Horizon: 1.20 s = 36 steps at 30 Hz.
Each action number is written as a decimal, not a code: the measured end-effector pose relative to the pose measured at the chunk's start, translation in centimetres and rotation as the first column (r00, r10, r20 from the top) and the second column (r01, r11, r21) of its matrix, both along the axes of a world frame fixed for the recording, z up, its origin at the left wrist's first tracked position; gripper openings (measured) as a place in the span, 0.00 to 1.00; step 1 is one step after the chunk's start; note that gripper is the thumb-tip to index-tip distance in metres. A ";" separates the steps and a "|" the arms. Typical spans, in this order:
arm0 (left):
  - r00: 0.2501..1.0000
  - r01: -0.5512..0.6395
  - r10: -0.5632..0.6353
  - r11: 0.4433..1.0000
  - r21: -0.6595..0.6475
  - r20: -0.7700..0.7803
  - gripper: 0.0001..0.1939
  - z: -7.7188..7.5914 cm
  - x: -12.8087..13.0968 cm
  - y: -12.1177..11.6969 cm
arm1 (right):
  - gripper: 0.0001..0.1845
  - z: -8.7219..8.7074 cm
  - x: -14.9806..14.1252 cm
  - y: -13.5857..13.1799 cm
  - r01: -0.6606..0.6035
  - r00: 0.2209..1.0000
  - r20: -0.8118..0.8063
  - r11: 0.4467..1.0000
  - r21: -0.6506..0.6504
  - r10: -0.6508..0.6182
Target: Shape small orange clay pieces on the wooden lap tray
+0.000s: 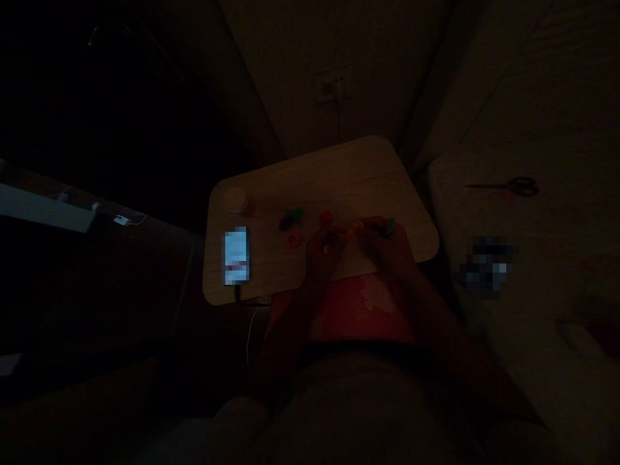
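The room is very dark. My left hand (325,248) and my right hand (387,244) meet over the near edge of a small light wooden table (339,174). Both hands are curled around a small orange piece (357,227) held between them. My right hand also shows a greenish bit (390,225) at its fingers. Small pieces lie on the table left of my hands: a red ring (293,240), a red bit (326,217) and a dark and green clump (291,218).
A lit phone (236,256) with a cable lies at the table's near left. A pale round container (236,199) stands at its far left. Scissors (513,186) lie on the pale bed to the right. A wall socket (334,87) sits behind the table.
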<state>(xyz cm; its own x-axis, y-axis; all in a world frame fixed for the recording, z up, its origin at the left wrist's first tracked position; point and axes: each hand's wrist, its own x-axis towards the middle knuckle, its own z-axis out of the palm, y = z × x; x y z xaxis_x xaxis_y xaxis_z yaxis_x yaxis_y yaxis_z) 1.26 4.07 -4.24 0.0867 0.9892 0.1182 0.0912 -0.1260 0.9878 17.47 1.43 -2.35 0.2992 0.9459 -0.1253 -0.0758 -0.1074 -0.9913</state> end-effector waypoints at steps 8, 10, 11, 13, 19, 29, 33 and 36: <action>0.998 -0.063 0.062 0.997 0.048 0.030 0.14 0.3 -0.5 0.0 | 0.15 -0.3 0.6 0.7 -0.027 0.887 0.457 0.996 -0.084 0.063; 0.997 -0.069 0.068 0.997 0.039 0.022 0.13 0.4 -0.5 0.0 | 0.14 -0.2 0.2 0.7 -0.018 0.827 0.555 0.992 -0.128 0.087; 0.997 -0.071 0.070 0.997 0.033 0.018 0.13 0.4 -0.5 0.0 | 0.14 -0.1 -0.1 0.7 -0.004 0.793 0.602 0.988 -0.153 0.097; 0.998 -0.069 0.069 0.997 0.031 0.014 0.12 0.4 -0.5 0.0 | 0.14 0.0 -0.5 0.7 0.028 0.730 0.674 0.980 -0.195 0.113; 0.998 -0.060 0.059 0.998 0.036 0.027 0.14 0.2 -0.5 0.0 | 0.18 -0.3 -0.2 0.6 0.057 0.701 0.712 0.994 -0.090 0.024; 0.980 -0.024 0.006 0.996 0.089 0.200 0.34 -1.5 0.2 0.4 | 0.21 -1.4 1.9 0.6 0.086 0.557 0.819 0.990 0.110 -0.140; 0.988 -0.023 0.004 0.993 0.119 0.157 0.31 -1.0 0.6 0.1 | 0.22 -2.1 2.1 0.6 0.027 0.514 0.853 0.995 0.095 -0.095; 0.990 -0.021 0.008 0.995 0.094 0.144 0.29 -1.0 0.7 0.0 | 0.21 -2.3 2.2 0.7 -0.004 0.441 0.895 0.997 0.077 -0.067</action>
<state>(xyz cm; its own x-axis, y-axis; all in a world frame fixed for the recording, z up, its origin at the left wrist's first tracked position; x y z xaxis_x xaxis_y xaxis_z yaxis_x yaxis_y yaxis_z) 1.91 4.07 -5.20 0.0479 0.9739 0.2220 -0.0481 -0.2198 0.9744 19.63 2.08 -4.69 0.2404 0.9278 0.2854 0.8569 -0.0647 -0.5114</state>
